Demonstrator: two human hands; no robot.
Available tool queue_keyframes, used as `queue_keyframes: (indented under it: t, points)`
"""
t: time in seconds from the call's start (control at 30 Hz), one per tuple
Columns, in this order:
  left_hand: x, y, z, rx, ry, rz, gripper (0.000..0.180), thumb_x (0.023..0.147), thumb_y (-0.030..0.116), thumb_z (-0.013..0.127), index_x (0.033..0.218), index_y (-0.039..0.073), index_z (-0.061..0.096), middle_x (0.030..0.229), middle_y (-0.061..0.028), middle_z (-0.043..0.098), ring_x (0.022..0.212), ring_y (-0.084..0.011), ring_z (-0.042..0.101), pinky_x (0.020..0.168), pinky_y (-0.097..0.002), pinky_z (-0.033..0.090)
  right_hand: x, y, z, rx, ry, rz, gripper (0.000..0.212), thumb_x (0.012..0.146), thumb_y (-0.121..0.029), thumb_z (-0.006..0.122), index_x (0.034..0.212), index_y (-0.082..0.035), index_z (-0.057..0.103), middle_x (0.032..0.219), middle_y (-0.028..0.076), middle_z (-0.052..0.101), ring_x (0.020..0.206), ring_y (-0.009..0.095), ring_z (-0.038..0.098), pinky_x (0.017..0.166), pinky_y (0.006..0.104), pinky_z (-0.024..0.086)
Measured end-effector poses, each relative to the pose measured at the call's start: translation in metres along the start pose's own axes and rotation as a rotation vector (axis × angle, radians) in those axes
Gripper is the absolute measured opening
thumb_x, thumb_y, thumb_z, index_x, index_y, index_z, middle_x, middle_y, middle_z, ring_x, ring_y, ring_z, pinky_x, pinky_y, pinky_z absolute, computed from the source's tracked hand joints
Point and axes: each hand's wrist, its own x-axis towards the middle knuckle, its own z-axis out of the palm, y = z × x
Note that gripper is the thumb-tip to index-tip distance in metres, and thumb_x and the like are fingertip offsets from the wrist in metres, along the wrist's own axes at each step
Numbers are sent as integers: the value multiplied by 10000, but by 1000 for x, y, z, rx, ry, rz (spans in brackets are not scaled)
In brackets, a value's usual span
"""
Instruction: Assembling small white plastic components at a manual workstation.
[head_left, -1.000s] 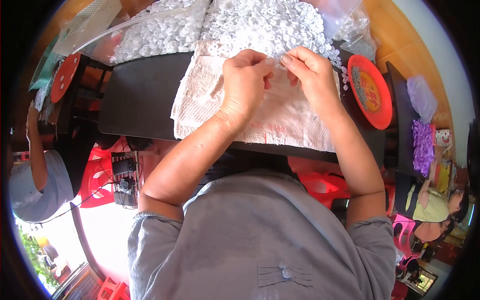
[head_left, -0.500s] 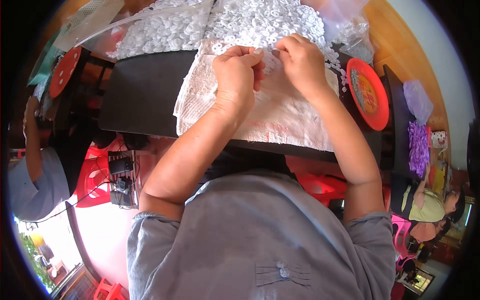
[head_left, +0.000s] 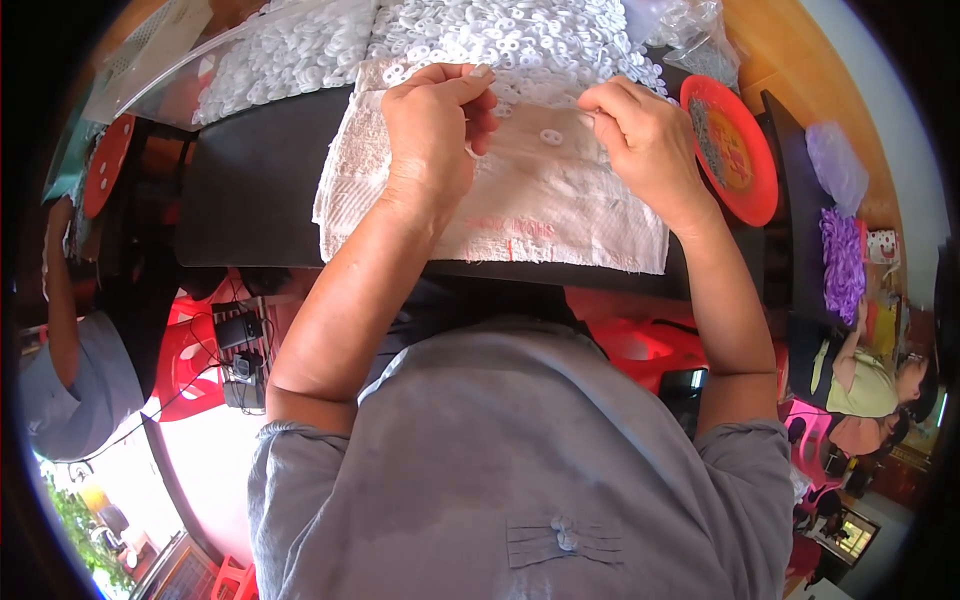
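My left hand [head_left: 430, 125] is closed above the left part of a pale towel [head_left: 570, 215], thumb and forefinger pinched. A bit of white shows under its curled fingers, too small to name for sure. Apart from it, to the right, my right hand [head_left: 650, 140] pinches something tiny and thin at its fingertips. Between the hands a single white two-holed button-like piece [head_left: 550, 136] lies on the towel. Just beyond them spreads a big heap of the same white pieces [head_left: 510, 40], its near edge reaching onto the towel.
A red plate [head_left: 752, 165] with small grey metal bits stands right of my right hand. The dark table [head_left: 255, 170] carries a clear plastic bag [head_left: 290, 75] of white pieces at the far left. Co-workers sit at both sides; purple pieces [head_left: 843, 265] lie far right.
My hands have drawn apart, the right one moving right and slightly nearer. A white two-holed piece now shows on the towel between them. The whole view has shifted slightly.
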Motion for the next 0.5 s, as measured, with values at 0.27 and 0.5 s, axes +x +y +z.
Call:
queue_keyframes:
  t: [0.27,0.5]
  points:
    - [-1,-1,0,2,-32,-15,54,833,24,629,822,-13,592,654,-63,579,500,-129,511,411,-260,346,-4,-6,12,-137,-158,98,46,800,-92,641,844,-79,635,804,68,642,726,297,625,633,403,477]
    - [-2,-1,1,5,-58,-1,57,830,28,625,805,-13,594,643,-71,585,488,-129,510,397,-258,346,3,-12,24,-132,-256,63,101,796,-148,646,842,-58,649,786,88,631,733,337,621,641,422,473]
